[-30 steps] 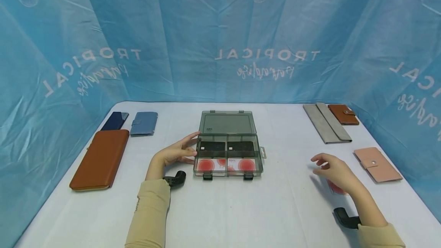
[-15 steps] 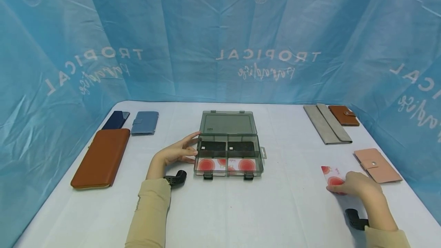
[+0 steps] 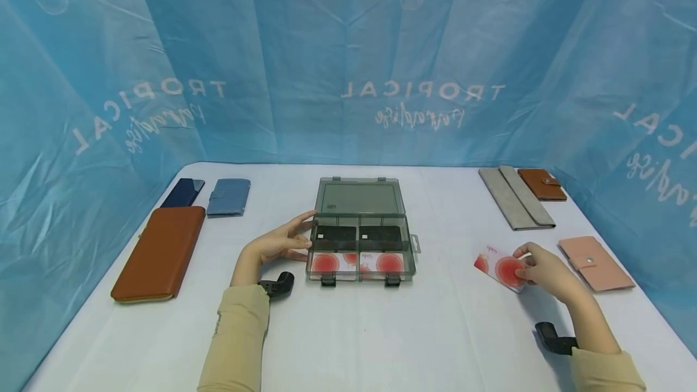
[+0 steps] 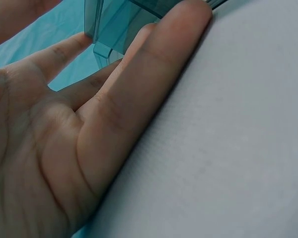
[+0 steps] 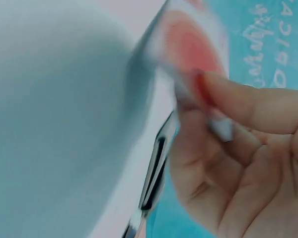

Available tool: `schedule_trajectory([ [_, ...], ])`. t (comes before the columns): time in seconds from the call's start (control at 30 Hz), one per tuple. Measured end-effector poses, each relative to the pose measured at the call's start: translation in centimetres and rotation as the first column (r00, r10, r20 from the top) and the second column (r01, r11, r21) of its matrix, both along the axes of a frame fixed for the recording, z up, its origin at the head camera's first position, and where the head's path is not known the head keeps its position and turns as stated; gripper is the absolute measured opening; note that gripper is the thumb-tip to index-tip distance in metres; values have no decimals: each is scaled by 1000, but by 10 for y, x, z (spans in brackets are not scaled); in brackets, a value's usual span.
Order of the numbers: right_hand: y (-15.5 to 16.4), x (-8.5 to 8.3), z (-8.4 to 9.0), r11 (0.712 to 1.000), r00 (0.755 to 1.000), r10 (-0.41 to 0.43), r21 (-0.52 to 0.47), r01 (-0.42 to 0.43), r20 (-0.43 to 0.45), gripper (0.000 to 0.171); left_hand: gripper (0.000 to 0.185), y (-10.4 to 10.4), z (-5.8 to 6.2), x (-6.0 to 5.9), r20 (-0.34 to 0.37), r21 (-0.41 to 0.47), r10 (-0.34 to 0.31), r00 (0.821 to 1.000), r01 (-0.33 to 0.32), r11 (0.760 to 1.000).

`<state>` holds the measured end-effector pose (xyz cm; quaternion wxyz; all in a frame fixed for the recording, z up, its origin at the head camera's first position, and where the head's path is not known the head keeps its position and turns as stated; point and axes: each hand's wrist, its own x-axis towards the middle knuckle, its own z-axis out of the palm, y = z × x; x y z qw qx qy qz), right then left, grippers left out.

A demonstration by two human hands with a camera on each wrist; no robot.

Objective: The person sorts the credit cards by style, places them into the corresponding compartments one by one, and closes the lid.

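Nearest, at about five o'clock on the white-covered desk (image 3: 381, 337), the right hand (image 3: 547, 271) pinches a white plastic card with a red circle (image 3: 503, 270) between thumb and curled fingers, lifted just off the desk surface and tilted; the right wrist view shows the same card, blurred, clamped under the thumb. At about nine o'clock of the smoky transparent plastic organiser box (image 3: 360, 241), the left hand (image 3: 278, 242) lies with fingers straight, fingertips against the box's left wall, holding nothing. The box stands open at centre, its lid laid back toward twelve o'clock; red-circle cards fill the near compartments, black cards the far ones. At three o'clock lies a pink snap wallet (image 3: 596, 262). At nine o'clock lies a long tan leather wallet (image 3: 159, 253).
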<state>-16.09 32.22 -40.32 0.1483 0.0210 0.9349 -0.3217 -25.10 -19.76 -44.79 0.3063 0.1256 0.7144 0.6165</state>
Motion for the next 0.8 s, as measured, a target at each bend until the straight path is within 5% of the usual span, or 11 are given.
schedule_trajectory([
  [0.23, -28, -12, 11, 974, 996, -28, -227, 7, -87, 44, 82, 1, 2, 0, -12, 12, -12, 1000, 12, 1000],
  [0.47, -69, -33, 22, 890, 998, -3, -455, -27, -66, 45, 84, 1, 2, -1, -12, 9, -5, 1000, 5, 1000],
  [0.63, -107, -45, 18, 869, 989, 105, -475, -140, -101, 36, 83, 0, 0, 0, -13, 9, -16, 1000, 16, 1000],
  [0.8, -144, -48, 15, 876, 984, 120, -453, -167, -132, 28, 83, 0, 0, -1, -12, 9, -14, 1000, 14, 1000],
])
